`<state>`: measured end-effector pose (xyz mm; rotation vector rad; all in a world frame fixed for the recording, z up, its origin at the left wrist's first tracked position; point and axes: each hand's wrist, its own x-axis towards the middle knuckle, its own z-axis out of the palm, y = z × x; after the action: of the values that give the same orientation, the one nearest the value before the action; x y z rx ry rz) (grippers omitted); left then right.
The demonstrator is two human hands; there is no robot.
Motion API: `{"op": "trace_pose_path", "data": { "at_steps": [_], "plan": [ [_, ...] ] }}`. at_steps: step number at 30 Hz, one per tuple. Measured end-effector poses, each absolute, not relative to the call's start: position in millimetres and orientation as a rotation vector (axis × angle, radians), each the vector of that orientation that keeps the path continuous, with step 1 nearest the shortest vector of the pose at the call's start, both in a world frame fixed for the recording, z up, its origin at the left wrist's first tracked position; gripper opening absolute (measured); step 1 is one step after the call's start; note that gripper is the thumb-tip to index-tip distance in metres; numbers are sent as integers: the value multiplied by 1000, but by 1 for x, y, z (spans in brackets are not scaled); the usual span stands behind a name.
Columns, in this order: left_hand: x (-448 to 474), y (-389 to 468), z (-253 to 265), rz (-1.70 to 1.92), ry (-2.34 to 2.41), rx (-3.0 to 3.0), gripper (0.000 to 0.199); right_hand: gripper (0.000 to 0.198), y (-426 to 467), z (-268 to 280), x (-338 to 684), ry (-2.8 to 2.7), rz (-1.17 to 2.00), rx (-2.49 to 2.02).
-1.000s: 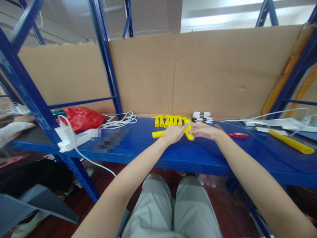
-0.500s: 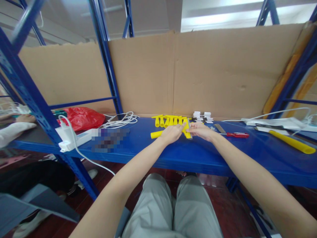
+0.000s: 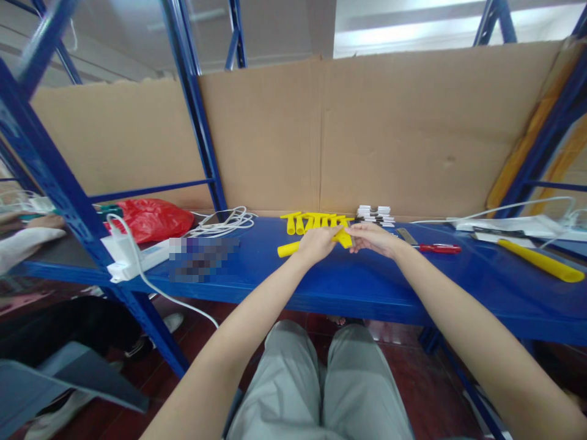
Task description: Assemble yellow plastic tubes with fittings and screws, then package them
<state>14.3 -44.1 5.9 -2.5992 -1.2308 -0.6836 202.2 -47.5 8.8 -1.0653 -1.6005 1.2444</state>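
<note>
A white power strip (image 3: 158, 251) lies in front of the crumpled red bag (image 3: 155, 221). White cable (image 3: 220, 228) lies coiled right of the bag; brown cardboard (image 3: 123, 134) stands behind both.

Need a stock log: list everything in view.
held tool: one, yellow, centre
T-shaped pieces: several, yellow, back centre
stacked pieces: several, white and black, back centre
screwdriver: one, red, right
long handle: one, yellow, far right
bag: one, red, left
power strip: one, white, left
cords: several, white, both sides
shelf: one, blue, underneath
cardboard: several, brown, behind
co-worker's sleeve: one, white, far left
left hand: one, bare, centre
right hand: one, bare, centre
trousers: one pair, grey, below
</note>
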Motion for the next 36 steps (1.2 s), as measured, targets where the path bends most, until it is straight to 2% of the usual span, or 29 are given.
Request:
{"op": "trace_pose_path", "data": {
  "at_steps": [4, 8, 11, 13, 16, 17, 20, 24, 28, 32, 36],
  "plan": [
    [12, -35, 8, -1016, -1273, -2643, 50, 25, -43, 20, 227, -1472, 929, -1202],
    [4, -23, 8, -1373, -1286, -2649, 50, 16, -32, 19, 264, -1494, 208, -1738],
    [1, -19, 10, -1632, -1214, -2671, 46, 25, -26, 14, 282, -1578, -124, -2109],
    [3, -20, 14, -1894, -1129, -2657, 35, 30, -27, 13, 286, -1606, -125, -2270],
    [7, -26, 23, -2351, -1158, -2504, 7, 28, -30, 12, 287, -1572, -73, -2402],
    [8, -28, 27, -2496, -1225, -2431, 9, 27, -31, 12, 287, -1554, -68, -2425],
    [4, -32, 36, -2868, -1359, -2356, 39, 27, -32, 12, 289, -1535, -64, -2453],
    [-5, -31, 42, -3288, -1356, -2295, 37, 29, -27, 8, 292, -1592, -86, -2446],
    [-6, -29, 38, -3382, -1587, -2389, 35, 30, -23, 4, 295, -1624, -91, -2437],
    [-1, -30, 34, -3208, -1847, -2688, 33, 28, -23, 4, 294, -1635, -91, -2439],
    [0, -32, 32, -3071, -1913, -2844, 30, 30, -24, 5, 292, -1616, -133, -2441]
  ]
}}
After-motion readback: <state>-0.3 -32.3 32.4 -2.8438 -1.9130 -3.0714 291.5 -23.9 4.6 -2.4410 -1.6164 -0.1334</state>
